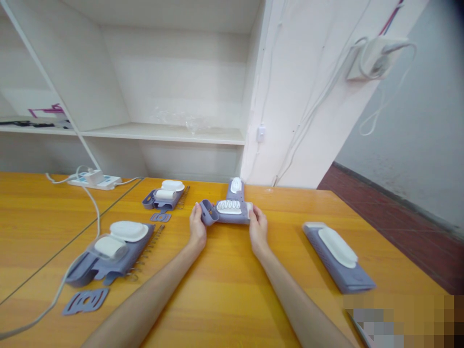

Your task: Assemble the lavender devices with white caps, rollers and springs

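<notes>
A long grey-purple plastic housing [235, 220] lies crosswise at the middle of the table, with a white oval part [222, 209] on top and a coiled spring [234, 205] over it. My left hand [197, 227] grips a hollow grey-purple end piece [209, 212] at the housing's left end; whether the two are joined, I cannot tell. At the other end, my right hand [258, 229] holds the housing by its right edge, fingers partly hidden behind it. Just behind it is another grey-purple housing [235, 194] with a white oval part.
Two similar part sets, a nearer housing [125, 263] and a farther housing [174, 200], lie left with springs and flat plates [86, 301]. One more housing [337, 263] is on the right. A power strip [96, 180] and white cable [97, 212] occupy the left side; shelves [174, 131] stand behind.
</notes>
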A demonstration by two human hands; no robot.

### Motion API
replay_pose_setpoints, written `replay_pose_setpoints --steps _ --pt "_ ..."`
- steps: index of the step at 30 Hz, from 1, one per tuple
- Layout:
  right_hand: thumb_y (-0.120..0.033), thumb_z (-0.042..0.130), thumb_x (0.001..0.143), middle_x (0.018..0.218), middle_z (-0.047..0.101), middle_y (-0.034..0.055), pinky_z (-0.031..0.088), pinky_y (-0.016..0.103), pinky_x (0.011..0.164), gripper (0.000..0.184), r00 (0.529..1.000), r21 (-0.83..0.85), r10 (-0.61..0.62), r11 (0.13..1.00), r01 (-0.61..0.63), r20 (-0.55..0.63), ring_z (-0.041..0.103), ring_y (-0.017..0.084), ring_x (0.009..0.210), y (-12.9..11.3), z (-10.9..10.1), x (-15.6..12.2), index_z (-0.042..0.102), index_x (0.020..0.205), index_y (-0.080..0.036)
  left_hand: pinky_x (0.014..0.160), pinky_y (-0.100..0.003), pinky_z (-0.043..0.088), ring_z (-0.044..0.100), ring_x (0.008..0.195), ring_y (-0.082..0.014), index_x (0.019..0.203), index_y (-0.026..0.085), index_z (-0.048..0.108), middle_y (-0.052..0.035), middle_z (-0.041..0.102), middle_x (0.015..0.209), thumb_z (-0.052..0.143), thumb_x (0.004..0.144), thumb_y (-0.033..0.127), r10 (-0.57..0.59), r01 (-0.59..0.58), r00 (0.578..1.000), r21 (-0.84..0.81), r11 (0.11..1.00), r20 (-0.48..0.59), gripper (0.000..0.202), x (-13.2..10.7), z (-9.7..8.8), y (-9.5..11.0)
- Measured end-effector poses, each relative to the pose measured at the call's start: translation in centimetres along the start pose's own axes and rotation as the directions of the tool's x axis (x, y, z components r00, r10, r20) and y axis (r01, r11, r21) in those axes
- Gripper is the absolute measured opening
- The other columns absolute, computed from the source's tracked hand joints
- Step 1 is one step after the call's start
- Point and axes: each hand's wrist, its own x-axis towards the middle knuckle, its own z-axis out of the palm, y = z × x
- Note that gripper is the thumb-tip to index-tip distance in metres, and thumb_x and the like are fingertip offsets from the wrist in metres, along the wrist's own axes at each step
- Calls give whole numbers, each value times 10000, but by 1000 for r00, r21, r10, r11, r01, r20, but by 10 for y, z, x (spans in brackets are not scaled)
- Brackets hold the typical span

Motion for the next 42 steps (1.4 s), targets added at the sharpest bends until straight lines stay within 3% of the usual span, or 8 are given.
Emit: replay_pose_setpoints --steps 3,8,13,20,27,36,42 --pt "-483 552 749 1120 597 113 428 322 883 505 987 83 137 988 -130 -85 563 205 1023 -1 2 1 507 1121 -144 802 -320 484 652 831 -181 938 136 606 -72 689 884 562 767 511 -24 24 999 11 1000 40 415 -6 4 -2" --pt "-439 632 679 1066 641 106 467 327 836 565 962 216 268 944 -251 -53 604 215 972 5 -1 10 510 1139 -135 770 -317 501 648 842 -185 946 151 585 -62 679 867 558 761 525 -26 16 993 95 995 111 417 -10 6 -5" --pt "-369 627 661 1089 642 69 449 316 877 438 952 361 262 912 -192 -155 577 197 1021 12 -14 23 598 1035 -143 583 -298 525 640 603 -150 921 179 521 7 629 703 565 744 524 -45 46 999 55 997 -28 391 0 0 3" --pt "-334 667 583 927 677 13 515 290 683 389 879 594 415 777 -209 -234 622 173 852 11 -31 39 634 936 -175 403 -223 473 583 464 -115 883 184 480 43 557 637 535 755 534 8 4 985 72 997 -170 377 11 -6 13" --pt "-381 625 649 808 683 -12 517 292 594 307 910 572 373 793 -211 -181 635 174 799 7 -36 39 623 899 -202 383 -193 458 572 457 -99 885 198 500 45 556 643 541 749 568 23 -5 991 133 991 -131 396 11 -7 8" --pt "-354 674 593 863 684 6 486 243 556 363 887 636 423 739 -221 -183 627 154 751 2 -37 40 637 912 -183 363 -175 425 553 446 -95 872 202 504 49 533 618 543 743 574 59 -29 986 190 981 -154 396 10 -6 11" --pt "-336 681 578 936 685 36 479 238 541 426 907 613 387 762 -211 -168 630 163 747 5 -36 40 647 969 -171 373 -173 433 544 444 -83 887 198 510 50 530 635 553 739 569 67 -37 988 215 976 -136 401 9 -7 10"
